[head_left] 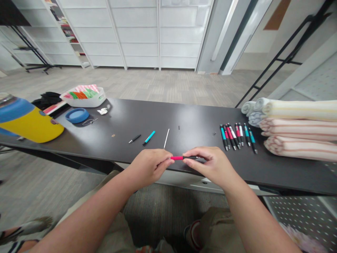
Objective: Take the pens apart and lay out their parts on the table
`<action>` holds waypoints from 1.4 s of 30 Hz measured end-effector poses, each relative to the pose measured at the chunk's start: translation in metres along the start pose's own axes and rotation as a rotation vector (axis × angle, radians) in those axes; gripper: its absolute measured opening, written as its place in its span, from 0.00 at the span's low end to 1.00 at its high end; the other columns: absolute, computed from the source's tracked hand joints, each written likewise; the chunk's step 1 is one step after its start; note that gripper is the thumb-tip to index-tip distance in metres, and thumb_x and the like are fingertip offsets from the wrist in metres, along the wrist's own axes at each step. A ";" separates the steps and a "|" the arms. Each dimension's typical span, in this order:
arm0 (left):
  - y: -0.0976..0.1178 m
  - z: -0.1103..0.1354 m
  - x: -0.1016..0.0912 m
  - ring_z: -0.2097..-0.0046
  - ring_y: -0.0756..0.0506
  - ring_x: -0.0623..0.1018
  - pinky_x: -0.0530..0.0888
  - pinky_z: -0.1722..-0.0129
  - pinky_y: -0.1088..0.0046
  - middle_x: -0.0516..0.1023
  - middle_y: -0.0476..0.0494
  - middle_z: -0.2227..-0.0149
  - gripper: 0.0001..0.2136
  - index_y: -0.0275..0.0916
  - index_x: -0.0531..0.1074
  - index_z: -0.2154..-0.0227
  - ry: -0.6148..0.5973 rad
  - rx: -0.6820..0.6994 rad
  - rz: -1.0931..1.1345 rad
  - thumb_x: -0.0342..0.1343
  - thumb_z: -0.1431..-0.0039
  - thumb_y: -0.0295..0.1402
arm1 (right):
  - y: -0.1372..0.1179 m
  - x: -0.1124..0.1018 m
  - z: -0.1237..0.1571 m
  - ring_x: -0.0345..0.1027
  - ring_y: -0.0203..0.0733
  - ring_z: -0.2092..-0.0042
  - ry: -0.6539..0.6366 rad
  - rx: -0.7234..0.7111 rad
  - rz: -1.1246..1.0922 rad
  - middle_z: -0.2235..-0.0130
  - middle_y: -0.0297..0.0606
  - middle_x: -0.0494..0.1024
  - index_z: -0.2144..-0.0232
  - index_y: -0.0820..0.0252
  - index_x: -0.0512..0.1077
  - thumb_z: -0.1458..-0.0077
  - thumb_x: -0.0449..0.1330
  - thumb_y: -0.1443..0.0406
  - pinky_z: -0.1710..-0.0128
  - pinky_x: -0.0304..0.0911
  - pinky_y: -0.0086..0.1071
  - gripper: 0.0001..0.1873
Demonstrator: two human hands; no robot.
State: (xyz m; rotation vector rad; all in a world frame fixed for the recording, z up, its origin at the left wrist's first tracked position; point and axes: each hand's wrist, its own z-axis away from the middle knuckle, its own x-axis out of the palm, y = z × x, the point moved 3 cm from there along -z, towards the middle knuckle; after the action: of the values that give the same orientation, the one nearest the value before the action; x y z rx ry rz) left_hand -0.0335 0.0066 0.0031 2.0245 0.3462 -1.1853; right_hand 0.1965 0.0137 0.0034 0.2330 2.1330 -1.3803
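Between my two hands a pen (177,158) with a red barrel and a black grip lies level over the table's near edge. My left hand (150,165) pinches its red end. The fingers of my right hand (213,163) close around the black part, with the tip poking out past them. Just beyond lies a thin white refill (166,138). Left of it are a turquoise pen barrel (150,137) with a black end and a black pen grip piece (135,138). A small dark piece (179,127), too small to name, rests farther back.
Several assembled pens (234,136) lie in a row at the right, beside rolled towels (300,128). At the left are a blue lid (77,115), a white basket (89,102) with colourful contents, crumpled tissue (102,111) and a yellow-and-blue container (31,121). The dark table (131,114) spans the view.
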 end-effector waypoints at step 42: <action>0.007 -0.006 0.014 0.67 0.47 0.75 0.65 0.66 0.71 0.77 0.47 0.66 0.12 0.40 0.71 0.63 -0.073 -0.203 -0.080 0.47 0.25 0.38 | 0.084 -0.073 -0.005 0.71 0.59 0.48 0.367 0.059 0.996 0.49 0.49 0.83 0.48 0.61 0.81 0.32 0.57 0.62 0.47 0.63 0.51 0.17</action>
State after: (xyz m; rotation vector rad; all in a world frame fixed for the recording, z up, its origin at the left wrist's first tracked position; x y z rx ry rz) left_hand -0.0180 0.0040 -0.0034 1.8032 0.4950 -1.2178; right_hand 0.2907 0.0678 -0.0196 1.4317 1.7698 -0.8148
